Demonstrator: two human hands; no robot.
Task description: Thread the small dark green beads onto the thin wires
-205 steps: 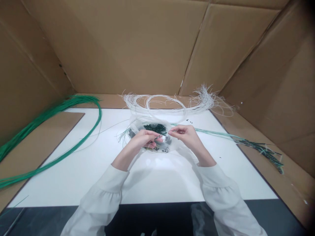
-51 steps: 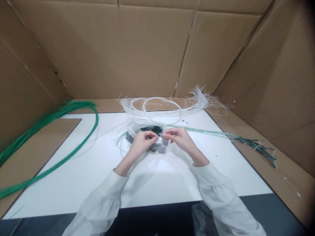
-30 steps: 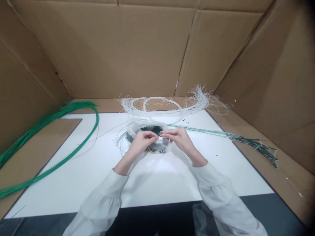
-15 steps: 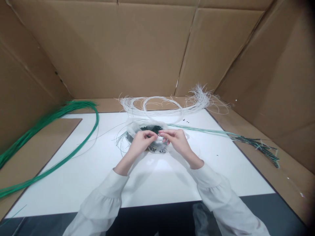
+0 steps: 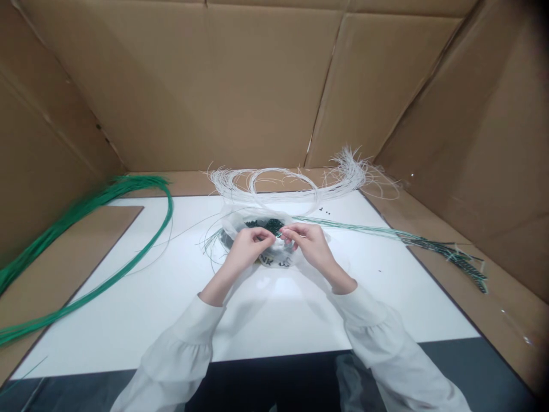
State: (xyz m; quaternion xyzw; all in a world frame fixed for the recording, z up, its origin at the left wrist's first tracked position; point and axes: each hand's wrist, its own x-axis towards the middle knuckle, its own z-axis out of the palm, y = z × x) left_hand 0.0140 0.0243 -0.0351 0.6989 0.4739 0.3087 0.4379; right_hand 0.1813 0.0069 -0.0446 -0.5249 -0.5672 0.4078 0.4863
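Over a clear plastic bag (image 5: 234, 220) of small dark green pieces (image 5: 271, 225), my two hands face each other with the fingertips close together. My left hand (image 5: 249, 247) is closed in a pinch of thumb and forefinger. Opposite it, my right hand (image 5: 309, 243) also pinches. A tiny light and greenish bit shows between the fingertips, too small to name. The bag is rolled open, and dark lettering shows on its front. Thin green strands (image 5: 210, 243) stick out at its left, partly behind my left hand.
A bundle of green strands (image 5: 160, 229) curves along the left. White strands (image 5: 283, 197) lie coiled at the back. Finished-looking dark beaded strands (image 5: 463, 266) rest at the right on the white board (image 5: 386, 303). Cardboard walls (image 5: 193, 91) enclose the sides and back.
My right hand has shifted slightly right, so the gap between the two hands' fingertips is a little wider. My left hand stays almost where it was, still pinching.
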